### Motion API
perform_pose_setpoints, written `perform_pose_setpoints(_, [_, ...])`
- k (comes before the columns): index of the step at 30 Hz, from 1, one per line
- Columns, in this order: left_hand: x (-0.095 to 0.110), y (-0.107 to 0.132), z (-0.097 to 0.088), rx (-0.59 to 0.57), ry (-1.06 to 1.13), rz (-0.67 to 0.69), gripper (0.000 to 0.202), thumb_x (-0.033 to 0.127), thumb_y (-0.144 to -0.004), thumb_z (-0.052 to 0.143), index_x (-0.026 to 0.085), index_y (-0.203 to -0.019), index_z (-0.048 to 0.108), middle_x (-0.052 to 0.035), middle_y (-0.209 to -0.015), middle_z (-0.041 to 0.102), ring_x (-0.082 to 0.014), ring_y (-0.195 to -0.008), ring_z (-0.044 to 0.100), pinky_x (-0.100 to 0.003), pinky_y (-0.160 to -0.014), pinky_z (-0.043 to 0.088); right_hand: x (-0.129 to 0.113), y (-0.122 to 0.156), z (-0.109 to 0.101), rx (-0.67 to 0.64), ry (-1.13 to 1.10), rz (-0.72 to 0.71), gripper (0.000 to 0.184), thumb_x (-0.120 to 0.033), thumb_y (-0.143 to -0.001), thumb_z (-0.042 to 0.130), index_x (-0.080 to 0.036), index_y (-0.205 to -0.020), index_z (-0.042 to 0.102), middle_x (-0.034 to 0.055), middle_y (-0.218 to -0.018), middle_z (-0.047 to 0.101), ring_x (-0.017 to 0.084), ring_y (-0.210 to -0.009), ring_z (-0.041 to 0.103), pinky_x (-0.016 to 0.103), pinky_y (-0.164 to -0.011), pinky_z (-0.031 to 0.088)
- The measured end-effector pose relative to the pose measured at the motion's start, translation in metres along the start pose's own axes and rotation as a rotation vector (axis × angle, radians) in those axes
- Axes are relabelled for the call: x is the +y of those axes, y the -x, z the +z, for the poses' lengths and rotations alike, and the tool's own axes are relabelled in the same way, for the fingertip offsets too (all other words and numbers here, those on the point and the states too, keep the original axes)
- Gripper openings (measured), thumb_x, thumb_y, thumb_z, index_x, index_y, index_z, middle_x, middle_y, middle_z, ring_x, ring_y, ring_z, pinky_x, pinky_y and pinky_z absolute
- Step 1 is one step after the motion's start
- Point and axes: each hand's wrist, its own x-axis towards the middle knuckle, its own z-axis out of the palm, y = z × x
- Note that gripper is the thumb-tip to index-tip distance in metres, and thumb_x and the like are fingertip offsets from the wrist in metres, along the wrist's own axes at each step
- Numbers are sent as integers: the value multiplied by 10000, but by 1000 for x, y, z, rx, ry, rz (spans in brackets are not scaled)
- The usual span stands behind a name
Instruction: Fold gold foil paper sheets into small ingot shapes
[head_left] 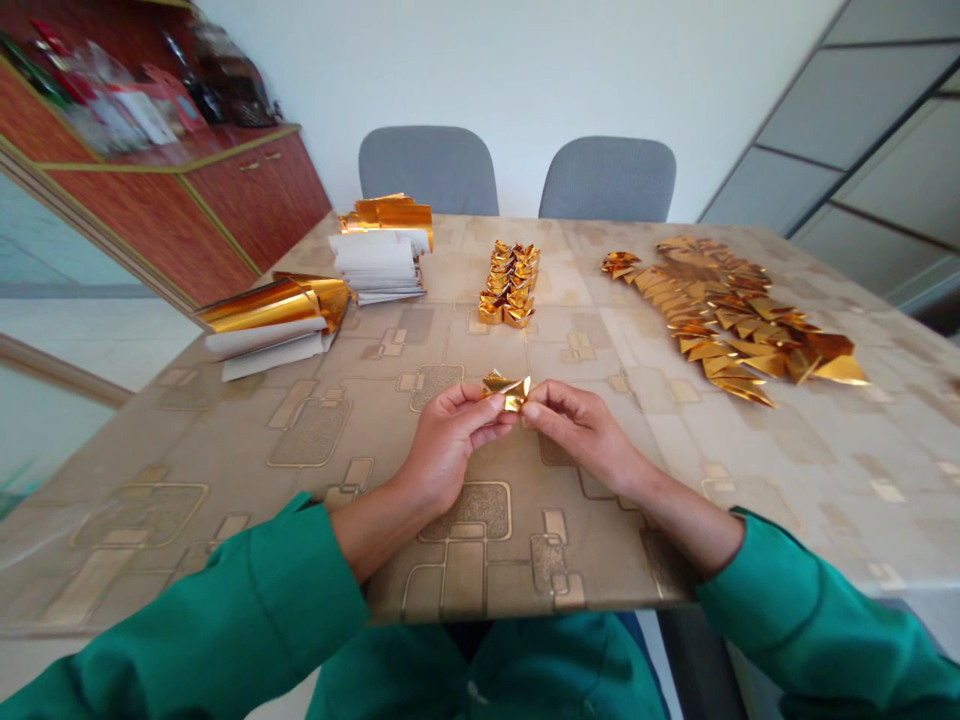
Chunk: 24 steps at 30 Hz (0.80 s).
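Observation:
A small folded gold foil ingot (507, 391) is pinched up off the table between my left hand (450, 437) and my right hand (581, 430). Fingertips of both hands grip its lower edge. Straight ahead, a double row of finished gold foil ingots (510, 284) stands on the tabletop. To the right lies a large heap of folded gold triangles (727, 315). Two stacks of gold-and-white foil sheets sit to the left, one nearer (274, 315) and one farther back (382, 245).
The table (225, 450) has a beige patterned top, and its near edge runs just past my forearms. Two grey chairs (427, 170) (607, 180) stand beyond it. A red wooden cabinet (247, 200) with bottles and packets on top stands at the far left.

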Motion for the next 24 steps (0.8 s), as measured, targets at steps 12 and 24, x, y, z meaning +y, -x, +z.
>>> perform_pose_setpoints(12, [-1,-3,-1,-70,108,-181,111,145,-764,768,116,-820,677,-27,-737,726,-92,-659,683,-199,-675,572,-4,0,-1,161,135,-122,117,-307,-884,662,-206,-829,639,3,-769,648,143,-704,566,289,-682,440])
perform_pose_setpoints(24, [-2,-5,1,-79,217,-196,58,71,-840,664,127,-826,671,-11,-753,723,-75,-659,681,-183,-682,575,-5,1,1,195,184,-164,65,-249,-888,646,-202,-845,655,7,-786,679,138,-707,582,285,-679,445])
